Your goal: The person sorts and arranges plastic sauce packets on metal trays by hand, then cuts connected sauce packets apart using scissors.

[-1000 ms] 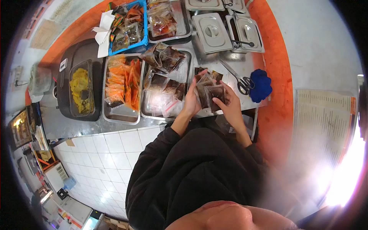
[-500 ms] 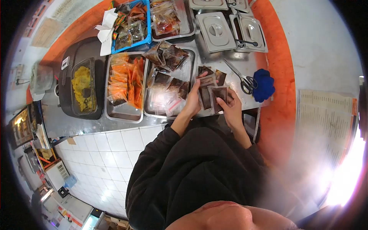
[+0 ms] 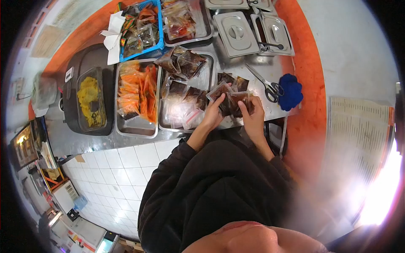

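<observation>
My left hand (image 3: 214,115) is closed on a clear sachet of dark sauce (image 3: 218,90), its thumb pressed on the front. In my right hand (image 3: 254,117), another dark sauce sachet (image 3: 238,100) is pinched between thumb and fingers. The two sachets overlap at their inner edges above the steel counter. Just beyond them lie a few more dark sachets (image 3: 241,83) on the counter. Left of my left hand stands a metal tray (image 3: 212,63) with dark sachets, some piled at its far end. Parts of the fingers behind the sachets are hidden.
Scissors (image 3: 267,85) and a blue cloth-like item (image 3: 290,92) lie to the right. A tray of orange sachets (image 3: 137,133), a dark case-like container (image 3: 72,109) and a blue basket (image 3: 161,25) are on the left. Lidded steel pans (image 3: 236,34) stand at the back.
The sachet in my left hand has turned and fanned out leftward, its face now showing more. My right hand has shifted slightly, bringing its sachet up against the other.
</observation>
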Demonstrator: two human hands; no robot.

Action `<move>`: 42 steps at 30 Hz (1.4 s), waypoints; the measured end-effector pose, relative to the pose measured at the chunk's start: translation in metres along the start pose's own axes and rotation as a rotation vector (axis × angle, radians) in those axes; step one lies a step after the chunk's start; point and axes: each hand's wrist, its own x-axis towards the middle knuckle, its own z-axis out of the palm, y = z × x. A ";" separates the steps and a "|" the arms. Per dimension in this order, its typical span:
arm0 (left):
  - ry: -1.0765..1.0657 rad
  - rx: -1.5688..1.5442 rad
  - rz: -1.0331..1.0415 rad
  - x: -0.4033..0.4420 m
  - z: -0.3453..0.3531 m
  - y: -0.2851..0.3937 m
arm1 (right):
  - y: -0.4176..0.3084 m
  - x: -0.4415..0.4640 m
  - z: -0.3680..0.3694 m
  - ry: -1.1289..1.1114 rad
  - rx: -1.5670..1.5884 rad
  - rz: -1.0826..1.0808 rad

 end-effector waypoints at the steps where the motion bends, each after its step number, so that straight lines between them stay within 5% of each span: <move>1: 0.028 0.041 0.022 0.000 -0.002 0.001 | 0.002 0.000 0.004 0.052 0.144 0.024; 6: 0.063 -0.018 -0.054 -0.008 -0.014 0.000 | -0.008 0.011 0.006 -0.033 0.343 0.221; 9: 0.076 -0.067 -0.063 -0.015 -0.024 -0.005 | -0.010 0.028 0.012 -0.201 -0.060 -0.153; 11: 0.061 0.074 0.003 -0.023 -0.029 0.006 | -0.007 0.054 0.003 -0.251 0.058 -0.010; 17: 0.020 -0.042 -0.050 -0.065 -0.045 0.053 | 0.062 0.087 0.011 -0.137 -0.770 -0.341; 23: 0.138 -0.019 0.053 -0.072 -0.044 0.067 | 0.091 0.101 -0.011 -0.175 -0.368 -0.096; 25: 0.137 -0.005 0.072 -0.065 -0.049 0.064 | 0.043 0.095 -0.011 -0.127 -0.327 -0.152; 27: 0.148 0.107 0.056 -0.060 -0.044 0.064 | 0.012 0.083 -0.005 -0.117 0.230 -0.073; 29: 0.132 0.087 0.089 -0.054 -0.038 0.062 | -0.013 0.067 -0.003 -0.171 0.166 0.013; 31: 0.188 0.213 0.136 -0.047 -0.031 0.061 | -0.029 0.058 0.005 -0.568 0.444 0.172; 32: 0.169 0.186 0.100 -0.047 -0.028 0.063 | -0.040 0.056 0.012 -0.569 0.445 0.171; 35: 0.135 0.025 -0.171 -0.054 -0.031 0.064 | -0.057 0.048 0.037 -0.707 0.292 0.035; 38: 0.156 0.155 -0.179 -0.065 -0.023 0.053 | -0.048 0.048 0.049 -0.479 -0.013 -0.361; 41: -0.086 0.015 -0.132 -0.064 -0.039 0.055 | -0.016 0.060 0.038 -0.350 0.014 -0.138; 42: -0.111 -0.072 -0.109 -0.064 -0.043 0.057 | 0.027 0.056 0.042 -0.344 -0.412 -0.283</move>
